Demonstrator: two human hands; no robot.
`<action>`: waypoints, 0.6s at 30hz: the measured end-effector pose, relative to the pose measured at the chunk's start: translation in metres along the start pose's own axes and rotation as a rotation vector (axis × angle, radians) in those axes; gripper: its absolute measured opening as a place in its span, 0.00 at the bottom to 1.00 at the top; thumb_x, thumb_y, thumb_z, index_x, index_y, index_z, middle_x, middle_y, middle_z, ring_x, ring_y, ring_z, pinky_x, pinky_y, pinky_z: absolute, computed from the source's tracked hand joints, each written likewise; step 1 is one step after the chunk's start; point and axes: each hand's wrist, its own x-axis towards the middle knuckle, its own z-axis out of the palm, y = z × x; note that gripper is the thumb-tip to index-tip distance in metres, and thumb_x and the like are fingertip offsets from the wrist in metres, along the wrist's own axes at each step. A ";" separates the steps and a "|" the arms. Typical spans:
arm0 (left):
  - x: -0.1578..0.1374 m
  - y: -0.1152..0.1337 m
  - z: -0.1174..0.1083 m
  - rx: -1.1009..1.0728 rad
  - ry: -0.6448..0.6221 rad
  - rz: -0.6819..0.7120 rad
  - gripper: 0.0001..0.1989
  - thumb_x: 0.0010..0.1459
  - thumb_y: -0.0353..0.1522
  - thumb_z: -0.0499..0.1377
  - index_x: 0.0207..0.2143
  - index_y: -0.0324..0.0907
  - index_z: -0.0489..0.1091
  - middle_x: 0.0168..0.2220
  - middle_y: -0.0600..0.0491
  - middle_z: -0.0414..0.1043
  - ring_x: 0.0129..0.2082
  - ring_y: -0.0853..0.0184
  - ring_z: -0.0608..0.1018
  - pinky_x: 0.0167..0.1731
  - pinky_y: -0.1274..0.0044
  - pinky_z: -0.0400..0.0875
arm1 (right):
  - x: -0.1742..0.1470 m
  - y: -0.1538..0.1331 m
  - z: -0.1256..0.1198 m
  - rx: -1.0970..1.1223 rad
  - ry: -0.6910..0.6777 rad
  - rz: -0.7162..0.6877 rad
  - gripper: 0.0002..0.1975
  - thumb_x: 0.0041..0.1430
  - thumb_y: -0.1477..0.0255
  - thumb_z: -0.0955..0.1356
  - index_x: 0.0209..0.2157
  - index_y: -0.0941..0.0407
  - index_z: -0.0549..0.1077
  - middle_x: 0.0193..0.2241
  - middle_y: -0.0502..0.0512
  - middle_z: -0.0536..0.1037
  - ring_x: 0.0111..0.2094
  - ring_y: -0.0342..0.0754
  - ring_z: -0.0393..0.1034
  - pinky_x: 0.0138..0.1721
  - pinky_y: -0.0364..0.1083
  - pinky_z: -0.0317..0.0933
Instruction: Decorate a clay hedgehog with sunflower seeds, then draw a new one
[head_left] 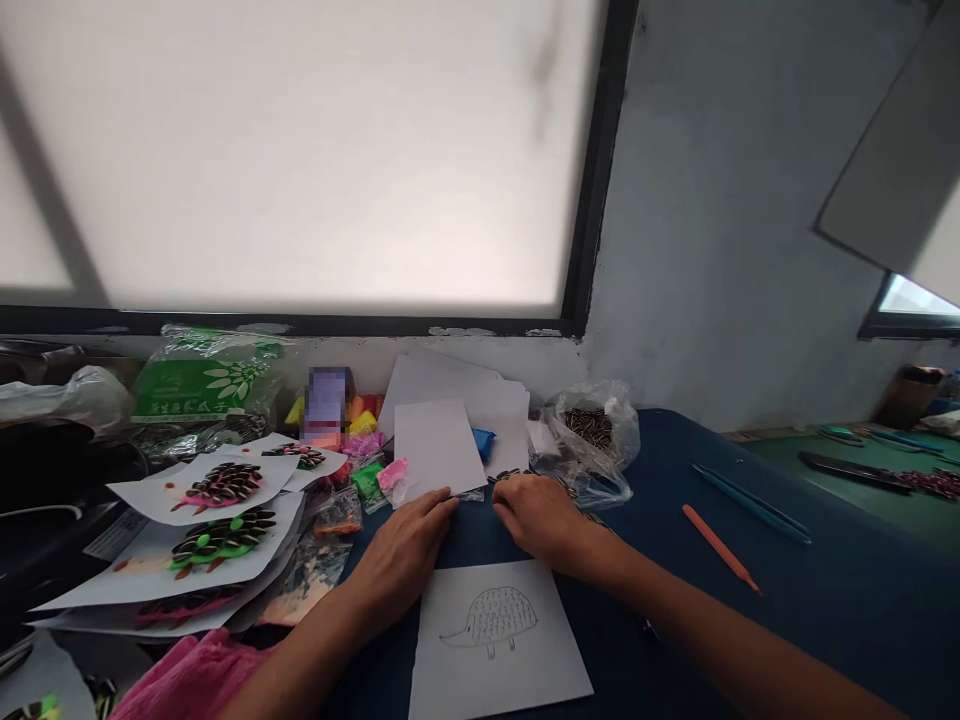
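Note:
A blank white sheet [439, 450] leans on the pile at the table's back. My left hand [409, 545] lies at its lower edge, fingers stretched forward and touching or very near it. To the right, my right hand [541, 515] is curled with fingertips turned down to the table; what they hold, if anything, is hidden. Striped sunflower seeds [514, 474] lie just behind and beside that hand. Between my forearms rests a paper [499, 640] with a pencil-drawn hedgehog, its back covered in short strokes.
Hedgehog pictures [225, 485] made with seeds and clay are stacked at left, by a pink cloth [195, 680]. Colored clay packets [367, 480] lie behind. A plastic bag of seeds [592, 430] stands back right. An orange pen [720, 548] and blue tweezers-like tool [750, 503] lie right.

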 end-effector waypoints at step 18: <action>0.010 -0.022 0.010 -0.268 0.251 -0.342 0.26 0.54 0.20 0.49 0.56 0.33 0.67 0.59 0.39 0.67 0.61 0.57 0.68 0.61 0.63 0.60 | 0.018 -0.032 0.003 0.059 0.083 -0.086 0.09 0.66 0.76 0.64 0.34 0.59 0.75 0.33 0.57 0.80 0.32 0.48 0.74 0.31 0.42 0.58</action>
